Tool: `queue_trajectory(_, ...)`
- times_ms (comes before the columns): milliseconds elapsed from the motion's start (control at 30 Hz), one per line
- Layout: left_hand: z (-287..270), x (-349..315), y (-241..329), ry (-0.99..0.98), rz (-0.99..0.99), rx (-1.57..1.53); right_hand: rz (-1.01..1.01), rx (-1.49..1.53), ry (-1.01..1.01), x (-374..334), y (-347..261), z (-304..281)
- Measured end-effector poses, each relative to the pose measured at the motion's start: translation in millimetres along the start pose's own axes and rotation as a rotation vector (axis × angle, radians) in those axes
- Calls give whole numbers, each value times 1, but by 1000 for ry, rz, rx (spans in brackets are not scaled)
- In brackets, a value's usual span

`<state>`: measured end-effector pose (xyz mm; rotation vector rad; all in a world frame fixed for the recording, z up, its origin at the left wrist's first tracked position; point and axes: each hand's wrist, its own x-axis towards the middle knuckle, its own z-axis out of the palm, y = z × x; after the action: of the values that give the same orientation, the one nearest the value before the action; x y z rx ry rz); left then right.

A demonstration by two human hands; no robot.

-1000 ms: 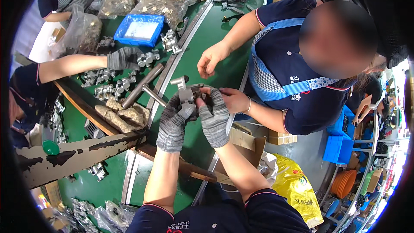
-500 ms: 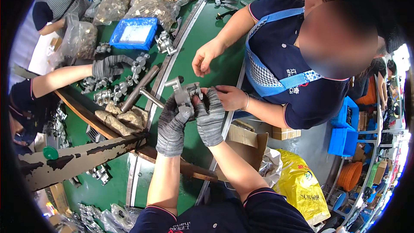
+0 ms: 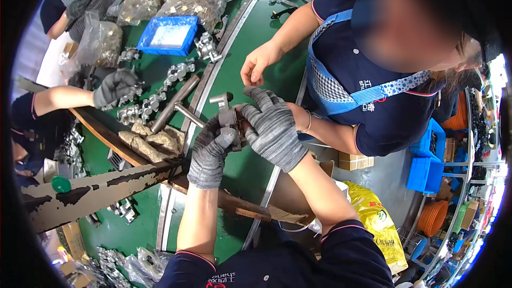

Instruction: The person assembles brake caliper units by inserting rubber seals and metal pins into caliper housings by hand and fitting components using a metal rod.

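A: In the head view, where is the metal part (image 3: 229,119)?
B: In the person's left hand (image 3: 208,152), above the green work surface (image 3: 234,176), with its short cylinder pointing up and to the left.
A: And how do that hand's fingers stand?
B: Clamped on the part, thumb in front. Both hands wear grey striped knit gloves.
A: What about the right hand (image 3: 273,128)?
B: It is raised just beside the part, back of the hand showing, fingers mostly straight and slightly apart. I cannot tell whether the hidden thumb side grips the part too.
A: Anyone close by?
B: 2 co-workers. A bare hand (image 3: 261,64) hangs just beyond the right glove, fingers loosely curled; at the left, a gloved hand (image 3: 116,88) is near loose metal castings (image 3: 152,104).
A: And nearest the left glove on the surface?
B: A T-shaped metal bar (image 3: 173,105), beside crumpled tan wrapping (image 3: 144,146). A blue tray (image 3: 160,50) lies farther off.
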<state>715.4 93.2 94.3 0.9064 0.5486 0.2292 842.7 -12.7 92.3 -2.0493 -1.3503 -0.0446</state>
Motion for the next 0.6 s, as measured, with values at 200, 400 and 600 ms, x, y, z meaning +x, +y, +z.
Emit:
queue_trajectory(200, -1, -3, -3, 47, 18, 16, 35, 82, 83, 4, -6, 8)
queue_trajectory(400, -2, -4, -3, 53, 37, 52, 124, 203, 138, -4, -6, 24)
queue_trajectory(600, -10, -3, 0, 2, -5, -96, 288, 494, 147, -9, -16, 26)
